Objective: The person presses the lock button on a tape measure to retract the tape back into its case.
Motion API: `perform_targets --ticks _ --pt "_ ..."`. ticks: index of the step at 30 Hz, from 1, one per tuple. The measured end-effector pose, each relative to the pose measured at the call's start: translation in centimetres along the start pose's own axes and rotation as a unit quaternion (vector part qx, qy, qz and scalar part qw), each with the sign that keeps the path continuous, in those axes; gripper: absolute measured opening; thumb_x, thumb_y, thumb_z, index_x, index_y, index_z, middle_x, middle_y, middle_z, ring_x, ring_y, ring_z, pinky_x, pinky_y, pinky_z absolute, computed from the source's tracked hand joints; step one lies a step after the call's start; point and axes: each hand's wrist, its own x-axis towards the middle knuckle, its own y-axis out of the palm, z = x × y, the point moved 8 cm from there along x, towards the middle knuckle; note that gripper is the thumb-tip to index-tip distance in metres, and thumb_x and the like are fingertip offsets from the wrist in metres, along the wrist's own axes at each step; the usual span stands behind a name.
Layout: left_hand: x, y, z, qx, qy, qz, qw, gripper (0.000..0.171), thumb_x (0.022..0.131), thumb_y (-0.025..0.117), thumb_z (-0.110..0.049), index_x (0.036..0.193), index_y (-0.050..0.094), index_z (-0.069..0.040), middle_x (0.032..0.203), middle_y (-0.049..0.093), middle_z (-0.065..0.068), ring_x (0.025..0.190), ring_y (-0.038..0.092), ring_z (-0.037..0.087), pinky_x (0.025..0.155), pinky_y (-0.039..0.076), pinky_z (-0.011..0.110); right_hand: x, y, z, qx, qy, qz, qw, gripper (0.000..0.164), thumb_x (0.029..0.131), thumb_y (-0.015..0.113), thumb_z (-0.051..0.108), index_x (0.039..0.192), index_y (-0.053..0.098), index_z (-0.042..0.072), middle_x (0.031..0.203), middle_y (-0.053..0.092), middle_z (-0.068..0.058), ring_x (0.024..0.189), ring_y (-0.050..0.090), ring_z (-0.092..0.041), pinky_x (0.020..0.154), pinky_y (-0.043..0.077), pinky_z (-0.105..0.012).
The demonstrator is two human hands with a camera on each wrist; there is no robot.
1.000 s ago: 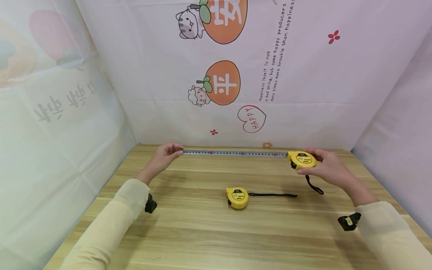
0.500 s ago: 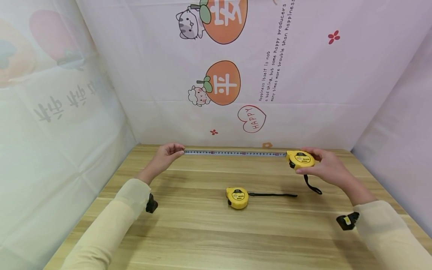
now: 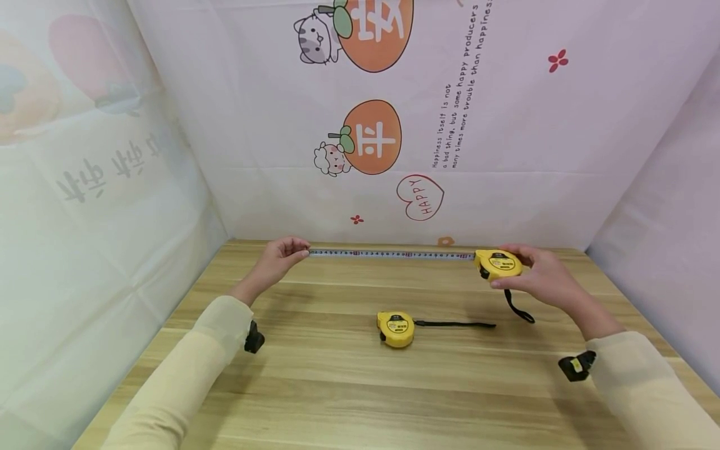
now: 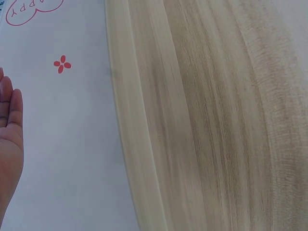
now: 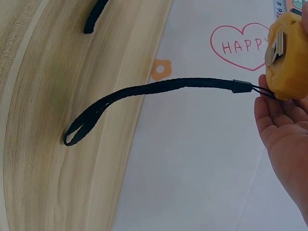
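Note:
My right hand [image 3: 542,275] grips the yellow case of a tape measure [image 3: 498,264], thumb on the near side and fingers on the far side. From its left end the silver blade [image 3: 394,254] runs straight across to my left hand [image 3: 280,257], which pinches the free end between thumb and fingers. A black wrist strap [image 5: 159,86] hangs from the held case in the right wrist view. Closer to me, a second yellow tape measure [image 3: 395,329] lies on the table, its black strap [image 3: 455,324] stretched to the right. Only part of my left hand [image 4: 9,130] shows in the left wrist view.
The wooden table [image 3: 360,400] ends at a white printed cloth [image 3: 259,125] hung behind it. More cloth hangs along the left side [image 3: 112,250] and the right side [image 3: 664,219]. Each forearm wears a small black camera.
The right hand has moved slightly left with the tape measure, and the exposed blade is a little shorter. The left hand has shifted slightly right. The second tape measure stays put.

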Motion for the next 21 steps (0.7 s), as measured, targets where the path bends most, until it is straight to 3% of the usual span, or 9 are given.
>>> perform_targets --ticks 10,15,21 --pt "-1.1 0.4 -3.2 0.003 0.011 0.013 0.9999 0.021 0.099 0.057 -0.006 0.115 0.061 0.006 0.097 0.063 0.011 0.078 0.054 0.014 0.066 0.046 0.023 0.1 0.1 0.2 -0.004 0.003 0.000 1.000 0.089 0.075 0.081 0.048 0.142 0.045 0.002 0.129 0.053 -0.022 0.120 0.048 -0.041 0.079 0.047 -0.035" --pt "-0.7 0.5 -2.5 -0.001 0.014 0.011 0.9998 0.021 0.099 0.058 -0.009 0.114 0.062 0.004 0.097 0.063 0.011 0.078 0.054 0.016 0.066 0.045 0.024 0.2 0.2 0.2 -0.003 0.005 0.002 1.000 0.091 0.075 0.081 0.050 0.143 0.044 0.001 0.131 0.052 -0.023 0.122 0.046 -0.042 0.082 0.046 -0.040" --pt "0.0 0.5 -0.8 0.002 0.016 0.008 0.9998 0.023 0.098 0.060 -0.015 0.115 0.063 0.001 0.099 0.064 0.011 0.081 0.056 0.019 0.067 0.047 0.025 0.2 0.3 0.2 -0.004 0.003 -0.001 1.000 0.090 0.076 0.081 0.047 0.143 0.044 0.000 0.132 0.051 -0.023 0.121 0.046 -0.042 0.081 0.047 -0.035"
